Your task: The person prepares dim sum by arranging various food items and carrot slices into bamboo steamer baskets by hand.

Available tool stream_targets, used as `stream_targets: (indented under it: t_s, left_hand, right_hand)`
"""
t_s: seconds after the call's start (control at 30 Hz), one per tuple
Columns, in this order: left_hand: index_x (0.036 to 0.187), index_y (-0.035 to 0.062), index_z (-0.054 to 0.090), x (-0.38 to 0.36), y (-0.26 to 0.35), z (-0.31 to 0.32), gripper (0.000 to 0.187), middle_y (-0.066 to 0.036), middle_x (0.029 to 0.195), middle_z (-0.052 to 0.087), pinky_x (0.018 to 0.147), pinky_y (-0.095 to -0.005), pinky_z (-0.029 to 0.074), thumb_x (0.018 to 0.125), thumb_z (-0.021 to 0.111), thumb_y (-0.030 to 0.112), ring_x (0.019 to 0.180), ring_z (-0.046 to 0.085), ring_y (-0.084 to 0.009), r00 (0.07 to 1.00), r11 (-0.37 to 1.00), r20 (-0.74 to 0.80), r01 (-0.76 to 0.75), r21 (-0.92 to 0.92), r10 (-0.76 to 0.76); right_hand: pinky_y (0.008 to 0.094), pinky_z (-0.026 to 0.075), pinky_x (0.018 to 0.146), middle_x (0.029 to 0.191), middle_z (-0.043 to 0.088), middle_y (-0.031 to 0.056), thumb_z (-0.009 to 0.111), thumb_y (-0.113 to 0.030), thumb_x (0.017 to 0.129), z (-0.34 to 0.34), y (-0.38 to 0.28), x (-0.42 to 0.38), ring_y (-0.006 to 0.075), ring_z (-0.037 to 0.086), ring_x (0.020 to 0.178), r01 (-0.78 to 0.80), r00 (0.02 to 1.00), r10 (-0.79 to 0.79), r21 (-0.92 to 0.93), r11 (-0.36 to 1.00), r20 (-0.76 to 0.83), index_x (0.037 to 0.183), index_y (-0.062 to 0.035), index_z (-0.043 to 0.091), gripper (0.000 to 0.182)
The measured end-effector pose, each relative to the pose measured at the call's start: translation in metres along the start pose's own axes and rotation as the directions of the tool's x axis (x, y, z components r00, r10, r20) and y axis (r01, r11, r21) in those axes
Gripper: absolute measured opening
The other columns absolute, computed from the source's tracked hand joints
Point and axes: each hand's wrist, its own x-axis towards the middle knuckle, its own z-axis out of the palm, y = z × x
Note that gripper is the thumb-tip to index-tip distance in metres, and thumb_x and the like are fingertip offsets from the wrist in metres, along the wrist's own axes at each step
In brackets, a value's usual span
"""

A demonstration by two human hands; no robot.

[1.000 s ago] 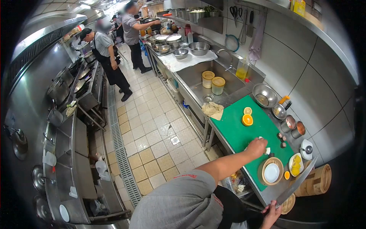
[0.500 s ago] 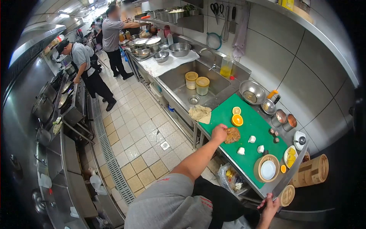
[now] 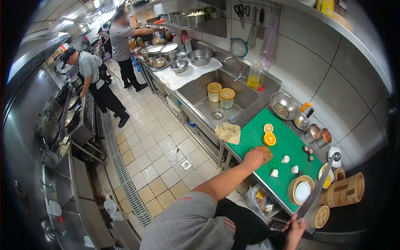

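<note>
With the green board (image 3: 250, 148) read as a clock face, a round bamboo steamer (image 3: 293, 195) is set at five o'clock, its woven wall wrapped around a smooth white bowl (image 3: 303, 192). At two o'clock two small steel tins are placed side by side: pale, pinkish contents are held in the nearer tin (image 3: 312, 133), orange-red contents in the other tin (image 3: 325, 136). A wide steel bowl (image 3: 284, 105), thinly marked inside with brownish residue, is seen at twelve. Toward four, a white dish (image 3: 321, 171) of yellow pieces (image 3: 327, 181) is partly covered by the knife, and a cylindrical bamboo stack (image 3: 343, 191) is seen beyond it. In the steel sink (image 3: 196, 88), toward eleven, two lidded round tubs (image 3: 221, 96) are stood close together; their contents cannot be told.

Near the board's centre, a flat, craggy brown piece (image 3: 266, 154) is held at its left edge by the left hand (image 3: 253, 158), the fingers drawn narrow and close together. Three irregular, matte white lumps (image 3: 285, 159) are spread from three to six o'clock. A juicy, round-cut orange half (image 3: 269, 139) and a smaller, paler citrus piece (image 3: 268, 128) are laid near twelve. A crumpled, soft beige cloth (image 3: 228, 132) is draped at ten. Between five and six, the long, flat-bladed knife (image 3: 318, 189) is gripped by the right hand (image 3: 295, 230), the fingers curled around its handle end, the blade slanted toward the white dish.
</note>
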Motion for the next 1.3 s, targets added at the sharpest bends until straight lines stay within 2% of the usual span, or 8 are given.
stream_targets:
  t_s: [0.2,0.5,0.7,0.77,0.9,0.97,1.07,1.3]
  left_hand:
    - [0.105,-0.002,0.062,0.009,0.012,-0.023,0.027,-0.021,0.103,0.064,0.082,-0.041,0.056,0.082,0.062,0.013,0.097,0.066,-0.0345,0.984,0.987,0.173,-0.075,0.143,0.05]
    - [0.095,0.0031,0.064,0.009,0.041,-0.063,0.02,-0.022,0.1,0.065,0.081,-0.0447,0.054,0.076,0.068,0.009,0.096,0.066,-0.0344,0.979,0.994,0.192,-0.059,-0.089,0.075]
    - [0.09,0.0013,0.063,0.01,0.032,-0.039,0.017,-0.017,0.081,0.066,0.069,-0.041,0.055,0.075,0.067,0.006,0.074,0.067,-0.0311,0.969,0.934,0.171,-0.111,-0.339,0.178]
    - [0.088,0.001,0.062,0.012,0.032,-0.028,0.016,-0.014,0.074,0.065,0.061,-0.0362,0.054,0.075,0.069,0.004,0.061,0.066,-0.0241,0.937,0.54,0.348,0.285,-0.792,0.016]
    - [0.087,0.0006,0.062,0.005,0.012,-0.004,0.013,-0.011,0.073,0.065,0.055,-0.0327,0.053,0.076,0.069,0.002,0.054,0.063,-0.0178,0.947,0.374,0.317,0.312,-0.873,-0.051]
    - [0.088,-0.0009,0.062,-0.002,0.0,0.005,0.016,-0.015,0.08,0.067,0.061,-0.0362,0.055,0.075,0.069,0.004,0.062,0.067,-0.0249,0.954,0.79,0.286,0.24,-0.565,-0.086]
    - [0.09,-0.001,0.064,-0.002,-0.015,0.023,0.017,-0.018,0.085,0.068,0.068,-0.0403,0.055,0.075,0.068,0.007,0.073,0.068,-0.0337,0.987,0.958,0.163,0.033,-0.285,0.015]
    - [0.087,0.0013,0.064,0.001,0.016,0.006,0.012,-0.018,0.086,0.068,0.07,-0.0421,0.055,0.078,0.064,0.01,0.079,0.068,-0.0361,0.989,0.989,0.14,-0.033,-0.146,0.054]
  right_hand:
    - [0.0267,0.041,0.037,0.062,0.052,0.0034,0.06,-0.02,0.094,0.026,-0.006,-0.015,0.0109,0.047,0.043,0.005,1.0,-0.005,-0.068,0.998,0.006,0.093,-0.0056,0.055,0.015]
    - [0.027,0.042,0.039,0.06,0.053,0.0041,0.06,-0.017,0.094,0.003,0.017,0.009,0.0123,0.049,0.043,-0.045,0.995,0.053,-0.091,0.995,0.088,0.093,-0.0044,0.056,0.013]
    - [0.0267,0.042,0.037,0.061,0.052,0.0036,0.06,-0.016,0.094,-0.005,0.0,0.03,0.0112,0.048,0.043,-0.063,0.989,0.066,-0.028,0.998,0.129,0.092,-0.0042,0.054,0.014]
    - [0.0267,0.043,0.036,0.061,0.052,0.0036,0.06,-0.016,0.094,-0.008,-0.002,0.035,0.0109,0.048,0.043,-0.046,0.987,0.05,-0.028,0.999,0.152,0.092,-0.0043,0.053,0.014]
    - [0.0271,0.043,0.036,0.061,0.052,0.0038,0.06,-0.017,0.094,-0.011,-0.005,0.041,0.011,0.047,0.042,-0.104,0.984,0.111,-0.061,0.993,0.137,0.092,-0.0039,0.053,0.015]
    - [0.0273,0.043,0.036,0.061,0.052,0.0039,0.06,-0.017,0.094,-0.013,-0.003,0.042,0.0111,0.047,0.043,-0.107,0.985,0.114,-0.065,0.992,0.133,0.092,-0.0037,0.053,0.015]
    - [0.0274,0.043,0.037,0.062,0.053,0.0041,0.06,-0.017,0.094,-0.014,0.001,0.043,0.0114,0.047,0.043,-0.097,0.982,0.109,-0.08,0.992,0.156,0.093,-0.0036,0.054,0.015]
    - [0.0273,0.044,0.037,0.062,0.053,0.0043,0.06,-0.018,0.094,-0.006,-0.005,0.036,0.0115,0.048,0.043,-0.065,0.983,0.08,-0.098,0.993,0.164,0.093,-0.0033,0.054,0.016]
